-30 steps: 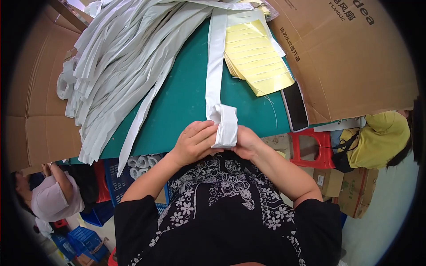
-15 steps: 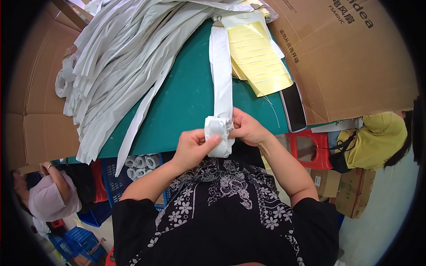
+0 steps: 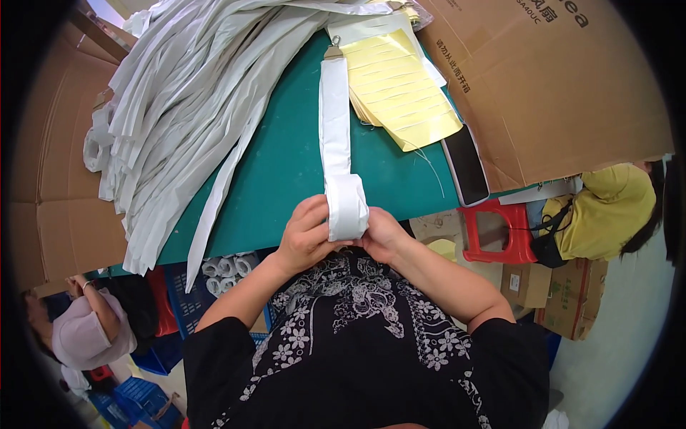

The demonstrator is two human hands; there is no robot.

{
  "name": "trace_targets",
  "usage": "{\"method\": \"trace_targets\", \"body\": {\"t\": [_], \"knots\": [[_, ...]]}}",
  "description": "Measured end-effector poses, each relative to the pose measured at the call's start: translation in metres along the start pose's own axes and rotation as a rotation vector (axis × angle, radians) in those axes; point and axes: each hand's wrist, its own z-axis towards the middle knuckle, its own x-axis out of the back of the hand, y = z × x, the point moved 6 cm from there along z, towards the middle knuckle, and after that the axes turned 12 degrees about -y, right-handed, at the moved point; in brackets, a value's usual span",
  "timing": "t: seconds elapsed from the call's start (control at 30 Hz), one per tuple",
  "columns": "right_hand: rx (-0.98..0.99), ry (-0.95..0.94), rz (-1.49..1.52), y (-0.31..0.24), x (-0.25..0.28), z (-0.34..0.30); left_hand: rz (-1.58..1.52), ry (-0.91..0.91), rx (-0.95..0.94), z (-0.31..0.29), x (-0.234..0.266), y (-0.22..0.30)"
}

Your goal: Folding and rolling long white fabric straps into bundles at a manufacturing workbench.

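Observation:
A long white strip (image 3: 335, 114) lies toward me on the green table, its far end in a metal clip (image 3: 334, 52). The near end is wound into a thick white roll (image 3: 348, 207) at the table's front edge. My left hand (image 3: 304, 232) is closed on the roll's left side with curled fingers. From the right, my right hand (image 3: 382, 233) grips the roll's lower right side, its fingertips partly hidden behind it. A large pile of similar white strips (image 3: 193, 107) spreads over the table's left part, one hanging past the front edge.
Slitted yellow sheets (image 3: 400, 86) and a dark phone (image 3: 466, 164) lie to the right, beside a large cardboard box (image 3: 543, 93). A blue crate (image 3: 187, 304) of white rolls stands below. People sit at both sides, near a red stool (image 3: 498, 232).
The roll has turned, so its smooth outer band faces up. My left thumb has left its front, and my right hand has shifted down along its side. The view has moved slightly.

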Motion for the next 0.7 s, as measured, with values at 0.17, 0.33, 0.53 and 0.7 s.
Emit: {"method": "trace_targets", "body": {"t": [0.17, 0.33, 0.53, 0.7], "knots": [[0.103, -0.374, 0.277, -0.011, -0.014, 0.003, -0.25, -0.031, -0.039, -0.004, -0.005, 0.011], [0.15, -0.558, 0.204, -0.028, -0.027, 0.003, -0.38, -0.013, 0.052, -0.008, 0.003, 0.013], [0.261, -0.448, -0.254, -0.045, -0.008, 0.01, -0.428, -0.066, 0.075, -0.016, -0.001, 0.015], [0.28, -0.465, -0.622, -0.055, -0.022, -0.001, -0.984, -0.193, 0.655, -0.031, -0.016, -0.008]]}}
